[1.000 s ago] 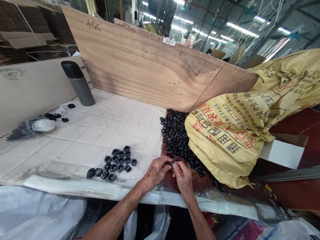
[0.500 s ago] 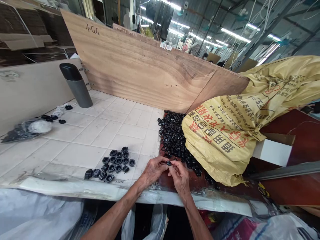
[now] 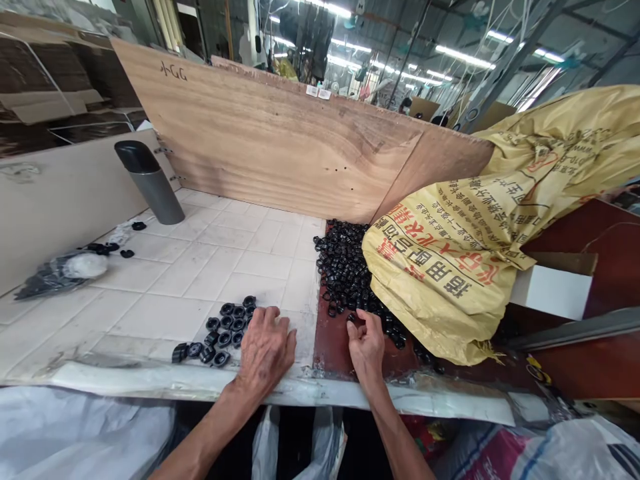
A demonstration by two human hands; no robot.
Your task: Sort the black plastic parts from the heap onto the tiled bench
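Note:
My left hand (image 3: pixel 265 347) lies palm down on the white tiled table (image 3: pixel 175 267), fingers stretched out flat, its fingertips at the right edge of a small group of black plastic rings (image 3: pixel 225 328). My right hand (image 3: pixel 367 341) rests on the red-brown board (image 3: pixel 331 343) with its fingers curled, thumb and forefinger pinching a black ring at the near edge of the big pile of black rings (image 3: pixel 347 267). That pile spills out from under a yellow printed sack (image 3: pixel 450 267).
A tall plywood board (image 3: pixel 280 133) walls off the back of the table. A grey tube with a black cap (image 3: pixel 150 180) stands at the back left, and a plastic bag of dark parts (image 3: pixel 60 270) lies at the left. A white box (image 3: pixel 550 290) sits right of the sack.
My hands were together in front of the pile, both holding one ring. Now they have parted: the left has swung left onto the small group, the right has reached up to the pile's edge.

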